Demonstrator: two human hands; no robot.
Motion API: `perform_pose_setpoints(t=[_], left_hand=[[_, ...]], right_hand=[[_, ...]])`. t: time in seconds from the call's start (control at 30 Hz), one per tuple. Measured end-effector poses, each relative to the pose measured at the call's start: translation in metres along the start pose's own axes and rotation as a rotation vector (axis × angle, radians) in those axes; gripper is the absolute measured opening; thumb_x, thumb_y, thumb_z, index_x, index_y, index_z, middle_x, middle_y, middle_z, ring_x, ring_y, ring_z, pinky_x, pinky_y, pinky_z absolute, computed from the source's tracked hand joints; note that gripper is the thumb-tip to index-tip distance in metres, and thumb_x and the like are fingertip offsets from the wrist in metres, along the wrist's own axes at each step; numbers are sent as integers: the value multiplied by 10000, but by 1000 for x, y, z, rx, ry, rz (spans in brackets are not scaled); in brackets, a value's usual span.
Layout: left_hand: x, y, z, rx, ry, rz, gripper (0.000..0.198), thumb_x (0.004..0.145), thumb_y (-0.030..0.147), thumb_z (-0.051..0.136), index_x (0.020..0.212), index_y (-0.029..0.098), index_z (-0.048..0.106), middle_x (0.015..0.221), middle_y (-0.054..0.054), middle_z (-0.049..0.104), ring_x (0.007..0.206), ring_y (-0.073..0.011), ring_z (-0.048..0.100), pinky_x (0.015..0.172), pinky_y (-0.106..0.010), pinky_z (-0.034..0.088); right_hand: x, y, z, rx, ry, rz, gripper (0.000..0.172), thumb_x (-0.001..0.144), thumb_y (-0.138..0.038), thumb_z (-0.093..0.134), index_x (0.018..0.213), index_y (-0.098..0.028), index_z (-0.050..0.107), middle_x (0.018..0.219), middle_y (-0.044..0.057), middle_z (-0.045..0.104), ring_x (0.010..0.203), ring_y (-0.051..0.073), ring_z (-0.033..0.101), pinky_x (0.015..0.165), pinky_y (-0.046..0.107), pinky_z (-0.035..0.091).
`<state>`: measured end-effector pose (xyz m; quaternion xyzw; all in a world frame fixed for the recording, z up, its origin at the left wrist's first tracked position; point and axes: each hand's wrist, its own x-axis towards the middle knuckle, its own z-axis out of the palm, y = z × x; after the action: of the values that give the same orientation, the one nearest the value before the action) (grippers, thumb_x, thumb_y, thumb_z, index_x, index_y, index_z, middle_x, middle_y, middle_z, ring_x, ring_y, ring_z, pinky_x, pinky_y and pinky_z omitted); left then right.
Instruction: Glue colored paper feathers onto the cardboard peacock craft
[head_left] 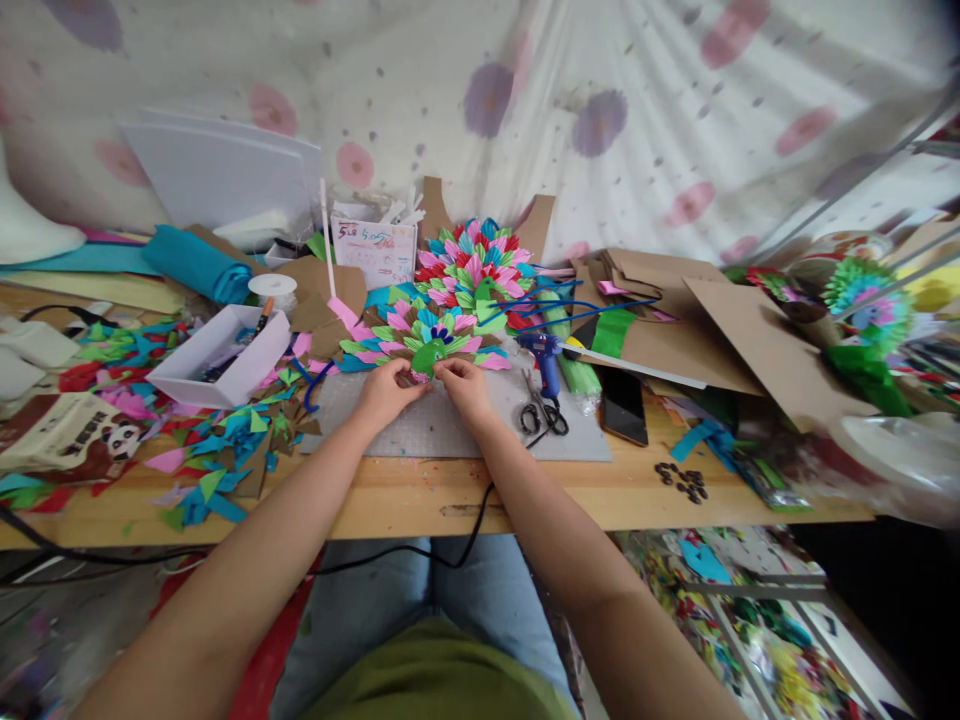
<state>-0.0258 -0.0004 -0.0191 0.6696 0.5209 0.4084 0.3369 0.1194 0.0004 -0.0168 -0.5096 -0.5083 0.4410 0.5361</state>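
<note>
A paper peacock [429, 354] with a green body and fanned pink, green and blue paper feathers is in front of me. My left hand [391, 390] is closed on its lower left side, thumb and fingers at the base. My right hand [460, 385] pinches at the green body's right edge; whether something small is between those fingertips, I cannot make out. Both hands are over a grey mat [420, 432]. Just behind stands a second feathered paper peacock [480, 262] with red, pink and blue feathers.
Right of my hands lie a blue glue gun [546, 358], black-handled scissors [534, 415] and a phone [625, 407]. Small dark pieces [681, 482] are near the table edge. Cardboard sheets [675, 340] fill the right. On the left are a white box [217, 365] and paper scraps [217, 460].
</note>
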Motion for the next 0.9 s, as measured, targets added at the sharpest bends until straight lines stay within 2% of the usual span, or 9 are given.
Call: perform_pose_setpoints(t=[0.33, 0.5, 0.67, 0.77, 0.9], left_hand=[[-3, 7, -2, -2, -2, -11, 254, 624, 380, 681, 665, 185, 523, 517, 47, 514, 478, -103, 469, 462, -212, 331], [-2, 6, -3, -5, -21, -43, 312, 609, 429, 704, 701, 181, 539, 533, 48, 522, 433, -90, 444, 437, -216, 328], [0, 2, -3, 12, -27, 14, 414, 536, 439, 762, 797, 178, 577, 608, 30, 562, 528, -106, 496, 486, -219, 379], [2, -2, -6, -31, -11, 40, 429, 555, 438, 752, 855, 182, 583, 650, 22, 584, 550, -108, 512, 495, -221, 396], [2, -1, -13, -53, -64, 39, 379, 599, 395, 733, 880, 186, 586, 643, 24, 582, 531, -105, 507, 478, -221, 395]], right_hand=[[-1, 1, -1, -42, -21, -33, 196, 630, -368, 561, 633, -173, 584, 647, -4, 583, 638, 121, 510, 626, 244, 380], [-2, -1, -1, -32, -13, -59, 193, 627, -364, 574, 629, -171, 585, 663, 3, 599, 669, 131, 528, 670, 253, 399], [-2, -3, -2, -11, 10, -62, 205, 615, -377, 583, 617, -172, 576, 646, -6, 581, 654, 126, 513, 660, 256, 403], [-1, -3, -3, 6, 18, -66, 209, 605, -381, 587, 607, -173, 566, 626, -14, 558, 627, 116, 491, 637, 249, 394], [-3, -3, -5, 2, -22, -24, 222, 606, -396, 580, 610, -176, 551, 584, -31, 505, 571, 100, 447, 573, 236, 357]])
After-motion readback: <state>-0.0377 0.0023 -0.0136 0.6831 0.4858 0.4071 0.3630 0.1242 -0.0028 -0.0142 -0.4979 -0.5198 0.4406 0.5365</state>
